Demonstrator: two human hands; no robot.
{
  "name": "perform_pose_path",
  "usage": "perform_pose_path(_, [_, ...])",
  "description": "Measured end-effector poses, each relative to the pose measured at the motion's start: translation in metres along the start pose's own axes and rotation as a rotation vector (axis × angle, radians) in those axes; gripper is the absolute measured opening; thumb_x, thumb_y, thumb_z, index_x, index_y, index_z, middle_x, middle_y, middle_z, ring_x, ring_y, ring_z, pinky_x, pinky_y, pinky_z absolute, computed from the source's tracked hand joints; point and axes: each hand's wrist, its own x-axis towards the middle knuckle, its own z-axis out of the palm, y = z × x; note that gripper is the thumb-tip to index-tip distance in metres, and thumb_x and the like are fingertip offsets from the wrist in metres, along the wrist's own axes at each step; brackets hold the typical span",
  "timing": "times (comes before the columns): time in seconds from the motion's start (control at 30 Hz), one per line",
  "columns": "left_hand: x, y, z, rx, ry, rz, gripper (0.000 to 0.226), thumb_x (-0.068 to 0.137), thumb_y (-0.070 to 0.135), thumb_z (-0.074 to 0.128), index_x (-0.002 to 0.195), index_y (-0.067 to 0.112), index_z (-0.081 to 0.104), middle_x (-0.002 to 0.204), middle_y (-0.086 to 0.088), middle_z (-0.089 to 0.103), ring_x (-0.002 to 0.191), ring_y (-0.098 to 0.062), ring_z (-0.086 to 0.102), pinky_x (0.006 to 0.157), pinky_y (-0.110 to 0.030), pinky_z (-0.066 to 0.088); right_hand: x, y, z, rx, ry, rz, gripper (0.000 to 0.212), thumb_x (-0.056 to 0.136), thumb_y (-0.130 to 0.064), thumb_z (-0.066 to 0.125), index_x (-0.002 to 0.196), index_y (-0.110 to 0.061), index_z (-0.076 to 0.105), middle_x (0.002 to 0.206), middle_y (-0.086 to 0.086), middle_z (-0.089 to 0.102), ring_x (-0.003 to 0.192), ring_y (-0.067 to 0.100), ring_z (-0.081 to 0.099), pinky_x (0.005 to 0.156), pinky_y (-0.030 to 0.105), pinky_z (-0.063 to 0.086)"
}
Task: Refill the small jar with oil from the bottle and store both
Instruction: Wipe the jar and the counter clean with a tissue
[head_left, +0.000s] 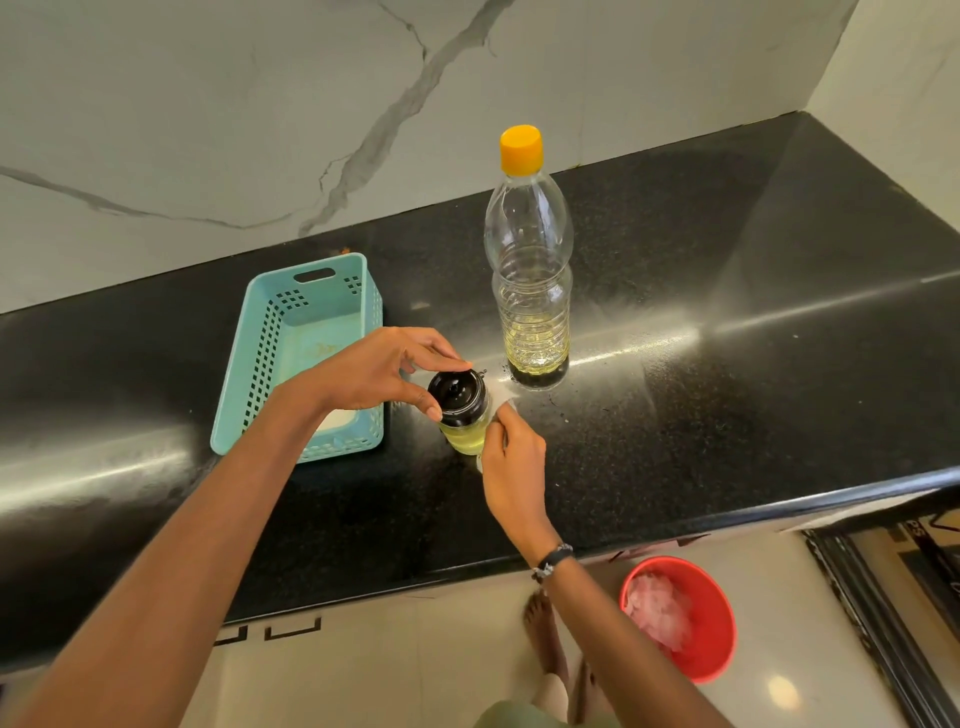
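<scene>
1. Now the left hand (382, 371) is pinching the black round lid (456, 396) atop the small clear glass jar (464, 423), fingertips curled round its rim.
2. The right hand (511, 470) is gripping the jar's side at its 4 o'clock, steadying it on the black granite counter (727, 364).
3. The tall clear plastic bottle (530, 270) with a yellow cap (521, 149) is standing capped at the jar's 1 o'clock, a little oil remaining.
4. The pale blue perforated plastic basket (275, 332) is lying at 9 o'clock, just beside the jar.
5. Judging risks: oily glass is likely slippery, so twisting the lid could spin or tip the jar and spill; a cross-threaded lid could leak in storage.
</scene>
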Motion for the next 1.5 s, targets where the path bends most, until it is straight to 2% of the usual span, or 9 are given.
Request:
perform_pose_path(0.13, [-0.007,0.001,0.001,0.109,-0.065,-0.032,0.066,0.078,0.020,0.076,0.137,0.031,0.048,0.147,0.013,0.039,0.133,0.003,0.035,0.108,-0.022,0.032,-0.011,0.008,-0.008,-0.007,-0.034,0.092,0.018,0.097,-0.004,0.044,0.082,-0.008,0.051,0.071,-0.006,0.048,0.063,0.003,0.049,0.059,0.010,0.042])
perform_pose_path(0.2, [-0.015,0.009,0.011,0.086,0.028,-0.106,0.082,0.075,0.030,0.077,0.146,0.030,0.034,0.154,0.013,0.027,0.138,0.002,0.024,0.112,-0.020,0.020,-0.014,0.005,-0.013,0.019,-0.020,0.094,0.016,0.097,-0.002,0.044,0.085,-0.006,0.054,0.072,-0.005,0.049,0.064,0.000,0.051,0.060,0.009,0.042])
perform_pose_path(0.33, [-0.018,0.024,0.046,0.136,0.332,-0.176,0.069,0.083,0.038,0.068,0.143,0.020,0.041,0.146,0.000,0.045,0.131,-0.018,0.045,0.106,-0.029,0.035,-0.020,-0.005,-0.015,0.084,0.001,0.022,0.016,0.095,0.001,0.046,0.086,-0.004,0.058,0.066,-0.003,0.047,0.059,-0.001,0.047,0.055,0.012,0.039])
perform_pose_path(0.5, [-0.013,0.015,0.058,0.152,0.417,-0.146,0.059,0.084,0.030,0.068,0.138,0.014,0.049,0.138,-0.004,0.053,0.127,-0.020,0.051,0.105,-0.034,0.040,-0.014,-0.021,-0.006,0.088,-0.011,-0.063,0.019,0.096,0.002,0.044,0.084,-0.011,0.050,0.069,-0.010,0.047,0.062,-0.004,0.050,0.055,0.011,0.038])
perform_pose_path(0.63, [-0.014,0.010,0.058,0.029,0.414,-0.113,0.060,0.083,0.024,0.070,0.138,0.014,0.048,0.142,-0.003,0.047,0.133,-0.016,0.043,0.111,-0.031,0.034,0.001,-0.007,0.001,-0.024,-0.027,-0.051,0.016,0.097,-0.003,0.043,0.084,-0.005,0.052,0.074,0.003,0.054,0.063,0.006,0.046,0.058,0.024,0.039])
perform_pose_path(0.83, [-0.017,0.003,0.054,-0.120,0.320,-0.079,0.060,0.084,0.018,0.069,0.138,0.020,0.046,0.145,0.007,0.041,0.139,-0.006,0.030,0.115,-0.031,0.027,-0.012,0.011,-0.006,-0.092,-0.088,0.079,0.015,0.098,-0.009,0.044,0.085,-0.012,0.051,0.073,-0.002,0.052,0.066,0.009,0.051,0.060,0.024,0.043])
perform_pose_path(1.1, [-0.014,-0.005,0.042,-0.202,0.173,-0.053,0.062,0.084,0.015,0.068,0.140,0.025,0.043,0.149,0.008,0.036,0.141,0.000,0.022,0.117,-0.031,0.022,-0.010,-0.016,0.001,-0.017,0.004,-0.054,0.015,0.096,-0.001,0.044,0.089,-0.007,0.055,0.075,-0.002,0.056,0.067,0.005,0.052,0.056,0.017,0.041])
perform_pose_path(1.3, [-0.012,-0.012,0.036,-0.186,0.102,-0.011,0.061,0.085,0.012,0.067,0.139,0.025,0.043,0.148,0.011,0.037,0.139,0.005,0.022,0.108,-0.005,0.020,-0.013,0.013,0.001,-0.081,-0.054,0.073,0.016,0.098,-0.007,0.044,0.086,-0.009,0.054,0.073,0.002,0.055,0.064,0.010,0.050,0.058,0.022,0.040])
perform_pose_path(1.5, [-0.010,-0.018,0.029,-0.226,0.010,0.005,0.060,0.085,0.011,0.065,0.139,0.026,0.044,0.149,0.014,0.035,0.138,0.009,0.020,0.104,-0.001,0.022,-0.032,-0.009,0.001,-0.003,0.001,0.039,0.018,0.097,-0.001,0.043,0.082,-0.008,0.050,0.068,-0.007,0.046,0.060,0.002,0.047,0.053,0.016,0.038])
